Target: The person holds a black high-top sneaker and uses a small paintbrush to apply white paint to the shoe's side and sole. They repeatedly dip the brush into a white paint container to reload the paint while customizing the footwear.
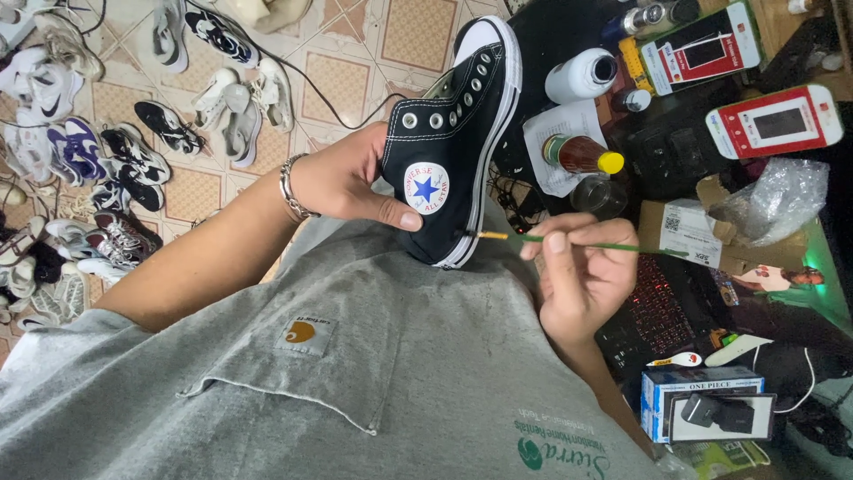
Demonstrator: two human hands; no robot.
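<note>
Our left hand (351, 182) grips a black high-top sneaker (458, 133) by the ankle, thumb pressed just under its round side patch, holding it up over our grey shirt (338, 373) with the white toe pointing away. Our right hand (582, 276) pinches a thin green-handled brush (569, 241), its tip touching the white sole edge at the heel. A cluttered tabletop (675, 169) sits to the right, a yellow-capped bottle (582, 154) near its edge. Many sneakers (107, 151) lie scattered on the tiled floor (355, 80).
</note>
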